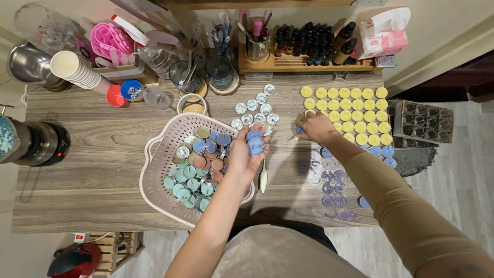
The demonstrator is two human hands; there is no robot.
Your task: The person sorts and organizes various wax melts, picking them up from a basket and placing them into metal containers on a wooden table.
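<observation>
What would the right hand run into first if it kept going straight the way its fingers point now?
The right hand points left across the table, fingertips at a blue tealight. Past that, the first things in line look like the empty silver cups, though the left hand with its blue tealights sits close below that path; depth is unclear.

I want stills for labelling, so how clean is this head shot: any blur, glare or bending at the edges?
Head view: evenly lit and sharp at centre; the left hand with its blue tealights reads crisply; soft shadows under the basket; table edge bows from wide-angle distortion; no strong glare.
</observation>
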